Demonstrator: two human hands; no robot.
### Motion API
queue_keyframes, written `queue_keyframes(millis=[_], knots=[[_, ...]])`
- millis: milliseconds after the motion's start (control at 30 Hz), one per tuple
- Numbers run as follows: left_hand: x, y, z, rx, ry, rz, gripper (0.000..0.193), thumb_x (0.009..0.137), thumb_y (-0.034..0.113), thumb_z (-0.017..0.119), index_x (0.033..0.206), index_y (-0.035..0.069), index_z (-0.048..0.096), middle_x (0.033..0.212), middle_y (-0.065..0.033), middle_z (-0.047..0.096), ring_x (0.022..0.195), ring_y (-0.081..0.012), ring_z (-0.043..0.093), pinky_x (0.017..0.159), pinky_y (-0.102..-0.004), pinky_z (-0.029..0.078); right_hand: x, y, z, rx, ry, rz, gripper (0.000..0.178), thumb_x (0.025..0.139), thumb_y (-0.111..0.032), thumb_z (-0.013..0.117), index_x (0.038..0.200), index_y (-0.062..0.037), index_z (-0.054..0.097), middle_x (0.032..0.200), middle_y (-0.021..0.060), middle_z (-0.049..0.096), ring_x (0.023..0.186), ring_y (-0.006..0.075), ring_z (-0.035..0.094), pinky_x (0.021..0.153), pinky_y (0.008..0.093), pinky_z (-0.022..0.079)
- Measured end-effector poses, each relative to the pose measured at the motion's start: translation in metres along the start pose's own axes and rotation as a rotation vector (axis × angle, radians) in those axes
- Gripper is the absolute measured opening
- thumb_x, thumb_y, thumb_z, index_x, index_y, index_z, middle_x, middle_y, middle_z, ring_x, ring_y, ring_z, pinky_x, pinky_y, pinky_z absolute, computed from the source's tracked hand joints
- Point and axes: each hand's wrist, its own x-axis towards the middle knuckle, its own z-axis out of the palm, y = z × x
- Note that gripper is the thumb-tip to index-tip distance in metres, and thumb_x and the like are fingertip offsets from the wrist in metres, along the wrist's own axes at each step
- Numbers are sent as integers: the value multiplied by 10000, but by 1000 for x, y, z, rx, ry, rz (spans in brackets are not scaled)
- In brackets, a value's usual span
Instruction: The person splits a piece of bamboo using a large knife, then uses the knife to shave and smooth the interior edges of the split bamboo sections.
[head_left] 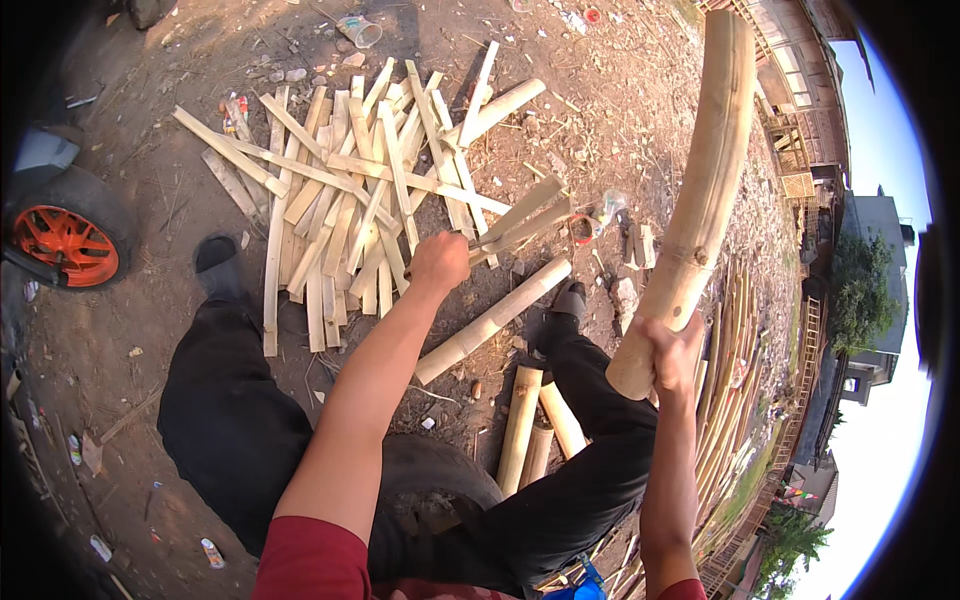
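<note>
My right hand [672, 352] is wrapped tight round the low end of a raised thick bamboo pole [705, 180]; left hand [440, 262] fisted, apparently on a slim tool [476, 242].
Split bamboo [525, 215] fanning out just past my left fist looks half-done. Done: big strip heap [340, 190] ahead. Left, at least: one unsplit length [495, 320], three shorter rounds [520, 425] nearer me.

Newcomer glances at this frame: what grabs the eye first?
The thick bamboo length held up in the right hand, on the picture's right. Next, the jumbled heap of split bamboo strips on the ground, upper left of centre. Then the wheel with the bright orange rim, at the far left edge.
</note>
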Motion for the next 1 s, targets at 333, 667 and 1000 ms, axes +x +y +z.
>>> queue_keyframes(millis=[333, 667, 1000], knots=[[-7, 9, 7, -17, -11, 21, 176, 815, 93, 689, 964, 31, 761, 962, -227, 746, 931, -403, 741, 816, -496, 602, 32, -7, -10, 62, 317, -672, 656, 736, -115, 757, 1315, 91, 529, 1158, 218, 667, 1040, 292, 670, 940, 424, 553], [15, 16, 37, -42, -10, 66, 155, 799, 95, 705, 926, 35, 770, 957, -203, 759, 911, -395, 753, 785, -492, 613, 2, 85, 27, 2, -64, 285, 482, 674, -71, 765, 1117, 67, 636, 957, 115, 701, 816, 216, 683, 749, 372, 563], [26, 29, 47, -14, -8, 90, 144, 805, 85, 679, 909, 34, 763, 895, -222, 749, 874, -392, 752, 760, -507, 610, 56, -58, -92, 68, 398, -666, 709, 774, -191, 735, 1358, 117, 477, 1244, 243, 650, 1062, 311, 674, 919, 432, 597]])
